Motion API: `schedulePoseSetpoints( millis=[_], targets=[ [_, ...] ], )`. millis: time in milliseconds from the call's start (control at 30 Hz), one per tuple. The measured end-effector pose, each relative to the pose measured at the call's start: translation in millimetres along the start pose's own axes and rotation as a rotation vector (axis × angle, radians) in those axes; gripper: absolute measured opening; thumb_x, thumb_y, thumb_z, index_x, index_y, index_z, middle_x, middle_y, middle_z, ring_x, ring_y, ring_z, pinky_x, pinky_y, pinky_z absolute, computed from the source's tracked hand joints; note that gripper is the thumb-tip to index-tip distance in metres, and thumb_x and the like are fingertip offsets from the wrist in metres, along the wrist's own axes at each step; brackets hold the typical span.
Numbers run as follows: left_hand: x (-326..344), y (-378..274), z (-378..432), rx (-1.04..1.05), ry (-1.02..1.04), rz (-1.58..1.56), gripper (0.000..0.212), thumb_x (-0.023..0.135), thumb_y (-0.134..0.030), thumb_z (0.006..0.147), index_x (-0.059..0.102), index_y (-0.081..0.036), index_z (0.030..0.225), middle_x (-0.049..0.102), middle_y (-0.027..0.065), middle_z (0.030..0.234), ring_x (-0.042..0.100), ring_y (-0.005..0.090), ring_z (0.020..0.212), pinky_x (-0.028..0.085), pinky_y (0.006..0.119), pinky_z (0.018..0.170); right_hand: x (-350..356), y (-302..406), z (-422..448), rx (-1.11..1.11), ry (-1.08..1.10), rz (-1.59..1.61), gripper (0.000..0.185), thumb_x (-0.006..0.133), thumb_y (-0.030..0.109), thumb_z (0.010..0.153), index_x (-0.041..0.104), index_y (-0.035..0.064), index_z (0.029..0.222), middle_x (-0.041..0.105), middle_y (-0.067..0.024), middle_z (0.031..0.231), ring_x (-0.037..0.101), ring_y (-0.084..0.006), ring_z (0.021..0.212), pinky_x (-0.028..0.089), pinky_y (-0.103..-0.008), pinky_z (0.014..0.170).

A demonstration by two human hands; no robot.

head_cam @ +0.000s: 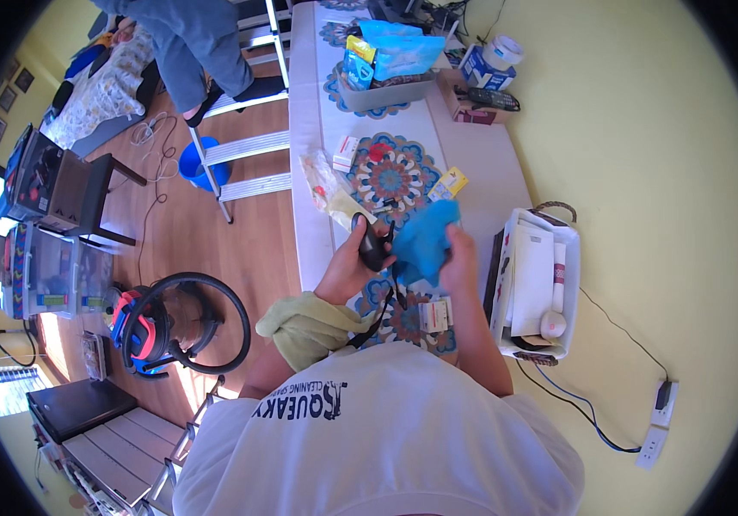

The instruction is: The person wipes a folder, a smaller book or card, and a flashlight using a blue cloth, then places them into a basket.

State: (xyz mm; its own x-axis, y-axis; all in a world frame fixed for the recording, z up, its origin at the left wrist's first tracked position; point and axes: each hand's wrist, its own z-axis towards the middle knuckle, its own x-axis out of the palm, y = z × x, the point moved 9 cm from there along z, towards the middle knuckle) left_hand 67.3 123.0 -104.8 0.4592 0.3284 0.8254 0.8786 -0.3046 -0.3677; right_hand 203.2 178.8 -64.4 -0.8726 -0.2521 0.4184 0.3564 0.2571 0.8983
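My left hand (344,271) grips a smooth black oval object (372,248); its exact kind cannot be told. Just to its right, a crumpled blue cloth (426,238) is held in my right hand (460,259). Folded over my left forearm is a pale green towel (317,326). A black strap (375,326) hangs between my hands and runs down towards my body. Both hands are above a table (311,245) with patterned round placemats (391,174). Near them lie a clear plastic bag (327,184), a yellow packet (448,185) and small white boxes (433,316).
A grey bin of blue pouches (382,97) stands farther along the table, near a remote control (493,99). On the right is a white basket (572,284). A person (198,48) stands on an aluminium ladder (246,148) above a blue bucket (191,164). A vacuum cleaner (162,322) occupies the floor.
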Motion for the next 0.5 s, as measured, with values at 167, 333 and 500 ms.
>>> schedulePoseSetpoints(
  millis=[167,333,500],
  targets=[
    [15,-3,2,0.122,0.08,-0.066,0.049,0.033,-0.053,0.089,0.052,-0.008,0.092,0.057,0.0091,0.109,0.054,0.0245,0.101,0.043,0.04,0.088,91,-11,-47,-0.597,0.192,-0.896,0.032,0.055,0.01,0.083,0.053,0.0047,0.114,0.037,-0.0196,0.132,0.037,-0.0339,0.122,0.031,-0.0396,0.098],
    [8,-10,14,0.137,0.152,-0.273,0.054,0.032,-0.057,0.088,0.054,-0.007,0.089,0.057,0.0079,0.106,0.053,0.0236,0.1,0.042,0.039,0.09,54,-34,-52,-0.441,0.297,-0.799,0.028,0.051,0.005,0.082,0.056,0.0037,0.11,0.04,-0.0195,0.126,0.043,-0.0338,0.113,0.032,-0.0383,0.095],
    [27,0,6,0.076,0.089,-0.029,0.053,0.025,-0.056,0.09,0.049,-0.011,0.078,0.055,0.0071,0.108,0.051,0.0211,0.097,0.04,0.034,0.09,65,-15,-44,-0.351,0.147,-0.432,0.026,0.047,0.009,0.087,0.053,0.0032,0.111,0.046,-0.0156,0.116,0.046,-0.03,0.107,0.032,-0.0345,0.094]
  ],
)
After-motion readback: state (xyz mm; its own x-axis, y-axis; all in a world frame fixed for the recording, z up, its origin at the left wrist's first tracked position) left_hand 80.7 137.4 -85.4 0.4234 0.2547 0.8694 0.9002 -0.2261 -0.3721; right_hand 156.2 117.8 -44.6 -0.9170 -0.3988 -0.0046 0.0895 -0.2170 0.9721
